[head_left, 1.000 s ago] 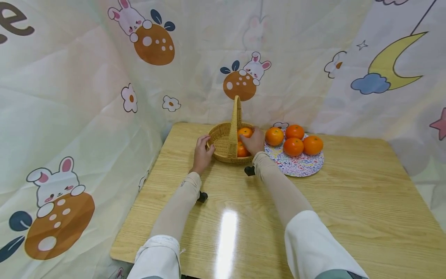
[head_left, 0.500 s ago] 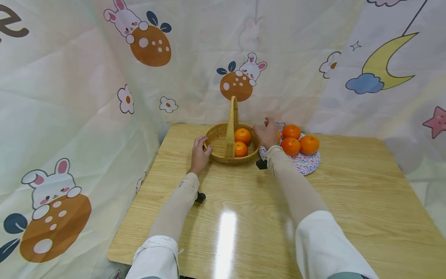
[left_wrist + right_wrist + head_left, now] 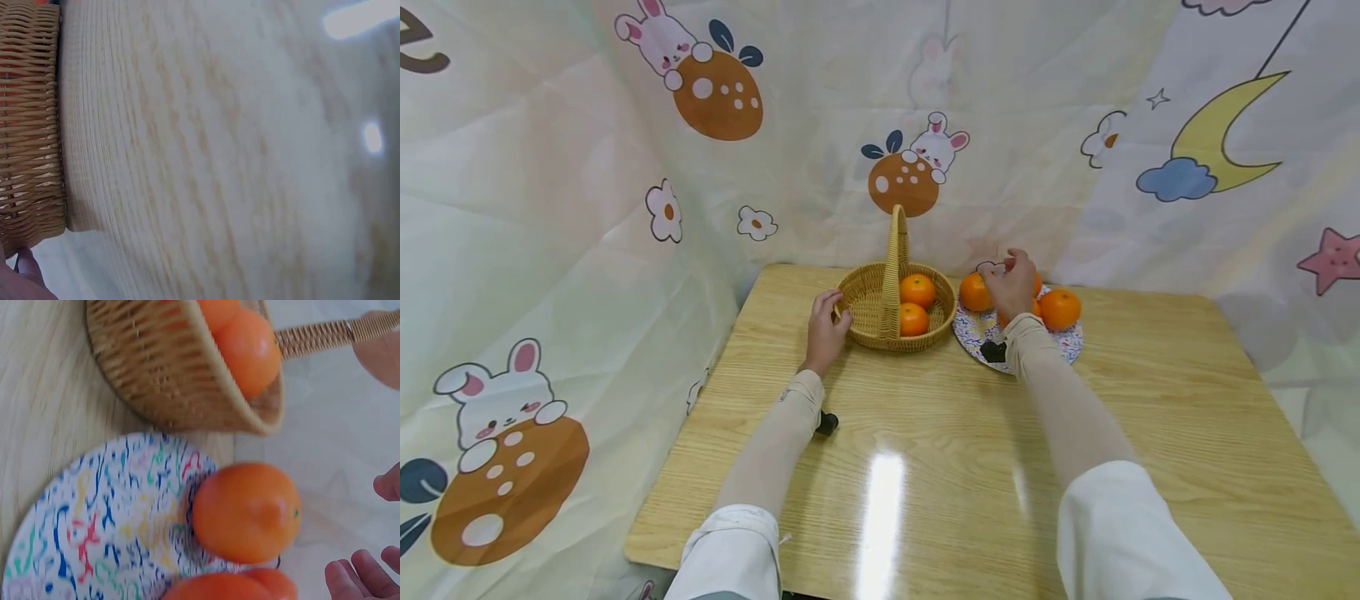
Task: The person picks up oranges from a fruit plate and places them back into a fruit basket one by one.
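My left hand [image 3: 825, 333] grips the left rim of a wicker basket [image 3: 868, 329] with a tall arched handle. In the left wrist view its fingertips show low on the left, against the basket weave [image 3: 28, 144]. Two oranges [image 3: 917, 290] lie in the basket's right half. Over the patterned plate [image 3: 973, 340], my right hand [image 3: 1013, 287] hovers with fingers spread and holds nothing. Several oranges sit on this plate, and that hand partly hides some of them in the head view. In the right wrist view, the nearest orange [image 3: 247, 512] lies beside the fingertips [image 3: 340, 578].
Both stand near the back edge of a wooden table [image 3: 925, 442], the plate just right of the basket. A printed cloth backdrop [image 3: 820, 100] hangs close behind and along the left side. A black wrist device [image 3: 992, 351] is on the right wrist.
My right hand has left the oranges in the basket and moved right, over the plate. The left hand stays at the basket rim. The head view has shifted slightly.
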The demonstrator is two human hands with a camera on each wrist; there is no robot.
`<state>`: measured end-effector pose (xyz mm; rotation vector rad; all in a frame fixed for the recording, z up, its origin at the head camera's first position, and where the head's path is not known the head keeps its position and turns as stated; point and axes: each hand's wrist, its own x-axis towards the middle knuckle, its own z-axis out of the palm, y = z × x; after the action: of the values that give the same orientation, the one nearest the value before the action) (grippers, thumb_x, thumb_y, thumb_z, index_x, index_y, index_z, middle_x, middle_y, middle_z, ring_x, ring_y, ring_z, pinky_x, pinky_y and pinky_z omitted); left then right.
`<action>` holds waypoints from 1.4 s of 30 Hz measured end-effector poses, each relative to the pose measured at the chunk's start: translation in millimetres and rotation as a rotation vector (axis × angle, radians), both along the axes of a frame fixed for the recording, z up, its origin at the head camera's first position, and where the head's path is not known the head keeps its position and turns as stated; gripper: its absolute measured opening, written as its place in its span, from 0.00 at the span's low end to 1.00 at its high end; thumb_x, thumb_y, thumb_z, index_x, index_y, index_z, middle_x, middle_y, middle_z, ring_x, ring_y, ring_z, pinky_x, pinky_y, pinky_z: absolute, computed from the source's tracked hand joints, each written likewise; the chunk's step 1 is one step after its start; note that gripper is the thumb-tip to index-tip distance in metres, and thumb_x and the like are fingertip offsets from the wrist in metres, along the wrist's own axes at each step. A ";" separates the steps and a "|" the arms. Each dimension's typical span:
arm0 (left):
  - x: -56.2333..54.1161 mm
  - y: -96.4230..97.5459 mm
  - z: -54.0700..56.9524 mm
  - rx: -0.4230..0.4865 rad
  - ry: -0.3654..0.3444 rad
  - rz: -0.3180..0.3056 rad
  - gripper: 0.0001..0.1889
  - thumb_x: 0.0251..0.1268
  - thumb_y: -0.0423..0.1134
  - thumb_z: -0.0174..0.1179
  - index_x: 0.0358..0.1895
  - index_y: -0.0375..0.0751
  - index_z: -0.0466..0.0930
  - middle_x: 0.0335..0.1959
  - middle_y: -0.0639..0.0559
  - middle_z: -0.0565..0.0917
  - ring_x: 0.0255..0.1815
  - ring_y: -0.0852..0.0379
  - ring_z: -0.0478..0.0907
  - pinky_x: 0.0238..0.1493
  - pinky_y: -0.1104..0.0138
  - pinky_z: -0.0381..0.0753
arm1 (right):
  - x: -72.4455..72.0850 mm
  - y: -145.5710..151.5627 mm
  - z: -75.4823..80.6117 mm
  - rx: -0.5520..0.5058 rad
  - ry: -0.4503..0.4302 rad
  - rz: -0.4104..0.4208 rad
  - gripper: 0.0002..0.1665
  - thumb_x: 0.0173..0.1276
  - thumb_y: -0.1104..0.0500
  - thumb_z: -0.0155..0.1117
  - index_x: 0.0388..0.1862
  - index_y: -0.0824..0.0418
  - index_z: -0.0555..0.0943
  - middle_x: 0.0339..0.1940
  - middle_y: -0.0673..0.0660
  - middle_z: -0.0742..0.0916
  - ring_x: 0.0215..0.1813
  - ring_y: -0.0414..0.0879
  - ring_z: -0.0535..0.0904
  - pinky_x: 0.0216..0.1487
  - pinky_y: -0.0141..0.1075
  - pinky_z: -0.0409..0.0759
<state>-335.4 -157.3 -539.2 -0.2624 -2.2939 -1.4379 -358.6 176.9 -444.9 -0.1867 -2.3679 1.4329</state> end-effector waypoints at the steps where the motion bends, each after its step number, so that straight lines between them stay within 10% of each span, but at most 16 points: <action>1: -0.1 0.0 -0.1 0.002 -0.001 -0.001 0.20 0.66 0.27 0.57 0.60 0.24 0.73 0.64 0.40 0.69 0.64 0.48 0.69 0.63 0.59 0.72 | 1.0 3.5 0.1 0.017 0.002 -0.010 0.37 0.64 0.53 0.61 0.69 0.67 0.66 0.57 0.67 0.76 0.57 0.61 0.71 0.59 0.48 0.73; 42: -0.8 1.4 -0.4 -0.035 0.038 0.027 0.20 0.65 0.26 0.57 0.60 0.23 0.72 0.63 0.41 0.70 0.66 0.48 0.67 0.66 0.61 0.67 | 27.6 48.5 -70.6 0.137 -0.084 -0.066 0.42 0.57 0.52 0.71 0.66 0.71 0.69 0.60 0.68 0.76 0.61 0.61 0.70 0.64 0.52 0.68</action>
<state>-336.1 -155.9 -539.6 -0.2657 -2.2849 -1.3690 -331.0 225.4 -515.6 -0.2911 -2.4925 1.2509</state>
